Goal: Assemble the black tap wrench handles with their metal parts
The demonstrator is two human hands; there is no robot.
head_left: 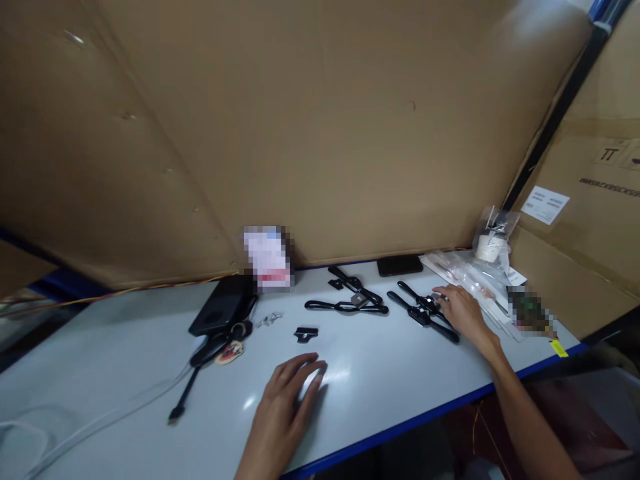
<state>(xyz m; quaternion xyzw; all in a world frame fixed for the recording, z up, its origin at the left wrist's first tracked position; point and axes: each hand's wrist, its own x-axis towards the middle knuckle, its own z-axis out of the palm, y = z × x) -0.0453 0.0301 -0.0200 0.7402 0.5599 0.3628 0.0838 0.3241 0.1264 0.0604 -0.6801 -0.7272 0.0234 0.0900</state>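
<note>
My left hand (289, 403) rests low over the white table, fingers loosely curved and apart, holding nothing. Just beyond its fingertips lies a small black metal cap piece (305, 334). Over at the right, my right hand (461, 312) has its fingers bent together at the middle of a black spokeshave (410, 293); whatever small part is between the fingertips is too hidden to name. A second spokeshave (425, 319) lies close beside that one. Two more, a level spokeshave (345, 307) and a slanted spokeshave (354, 283), lie at the centre with a grey blade (359, 300).
A phone (400, 265) lies by the cardboard wall (320, 133). Plastic bags (470, 273) and a white cup (489, 247) stand back right. On the left are a black power bank (220, 307), keys (241, 329) and a white cable (115, 413). The table has a blue front edge (400, 427).
</note>
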